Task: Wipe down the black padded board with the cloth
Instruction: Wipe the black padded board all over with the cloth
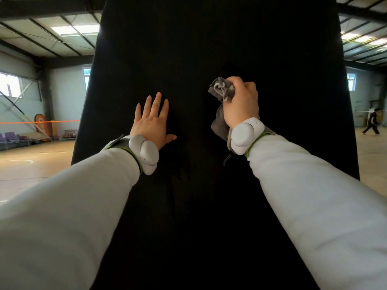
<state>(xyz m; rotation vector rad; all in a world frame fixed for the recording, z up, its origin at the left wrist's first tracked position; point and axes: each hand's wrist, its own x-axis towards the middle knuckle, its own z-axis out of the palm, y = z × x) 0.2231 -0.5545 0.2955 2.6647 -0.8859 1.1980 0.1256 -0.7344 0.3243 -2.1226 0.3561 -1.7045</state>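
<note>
- Board (209, 49): black, padded, upright directly in front of me, filling the middle of the view.
- Left hand (151, 120): palm flat against the board, fingers straight and spread.
- Right hand (240, 101): fingers curled tight round the cloth (222, 91), held at the board, right of my left hand.
- Cloth: grey, bunched; one end sticks out above my fist, the rest hangs below by my wrist.
- Sleeves: white, a band on each wrist.

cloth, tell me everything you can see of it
The cloth is dark grey soft fabric with a paler frayed edge, crumpled into a bunch. The right hand grips it in a fist in front of the black board. One wad sticks out at the top of the fist and a loose tail hangs below, beside the wrist. Whether it touches the board cannot be told.
</note>
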